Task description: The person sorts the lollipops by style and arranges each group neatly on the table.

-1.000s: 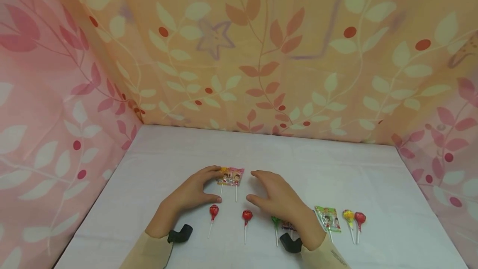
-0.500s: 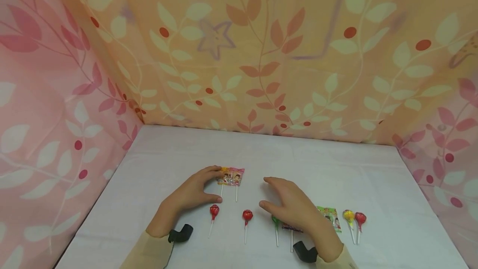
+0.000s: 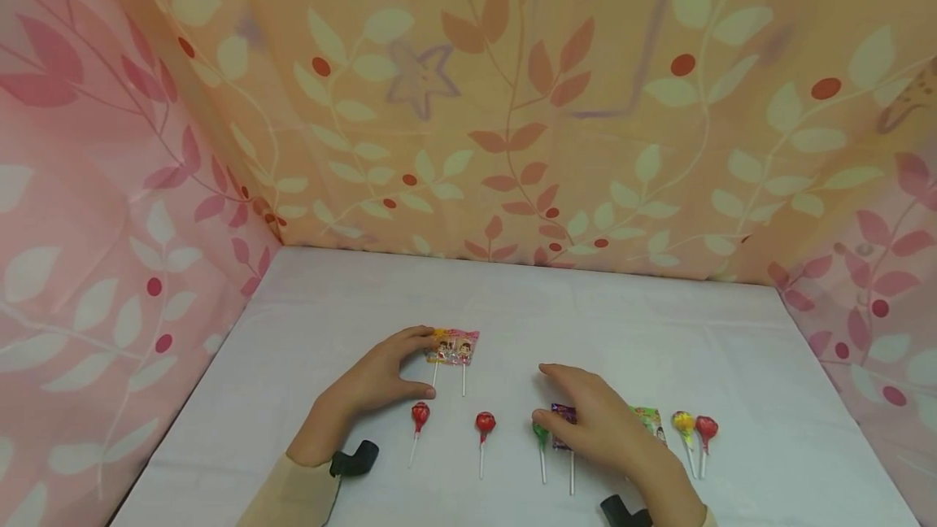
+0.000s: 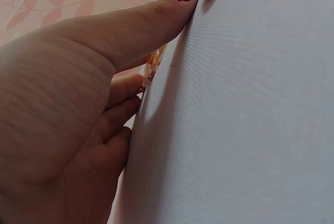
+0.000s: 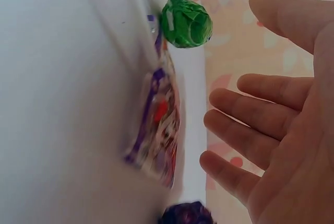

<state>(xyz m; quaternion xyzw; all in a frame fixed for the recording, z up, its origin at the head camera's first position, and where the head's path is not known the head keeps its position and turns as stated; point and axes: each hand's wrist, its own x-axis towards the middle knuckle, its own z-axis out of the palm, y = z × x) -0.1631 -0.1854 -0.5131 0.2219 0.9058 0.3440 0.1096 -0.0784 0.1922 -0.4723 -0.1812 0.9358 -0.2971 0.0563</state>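
Observation:
In the head view my left hand (image 3: 373,376) rests on the white table, thumb and fingers spread in a C. Its fingertips touch the left end of a pink-and-yellow lollipop packet (image 3: 457,346), whose two white sticks point toward me. Just below the thumb lies a red lollipop (image 3: 420,413). Over a purple lollipop packet (image 3: 562,411) my right hand (image 3: 603,421) hovers with loosely extended fingers, holding nothing. A green lollipop (image 3: 540,433) lies by its thumb; the right wrist view shows its wrapped head (image 5: 188,24) beside the purple packet (image 5: 159,125).
Another red lollipop (image 3: 485,423) lies midway between the hands. Partly behind the right hand is a green packet (image 3: 650,420); right of it lie a yellow lollipop (image 3: 683,421) and a red-pink lollipop (image 3: 706,428). Patterned curtains (image 3: 468,145) enclose the table's back and sides.
My right hand has drawn back to the right and toward me, from beside the pink-and-yellow packet to over the purple one. The left hand has stayed in place.

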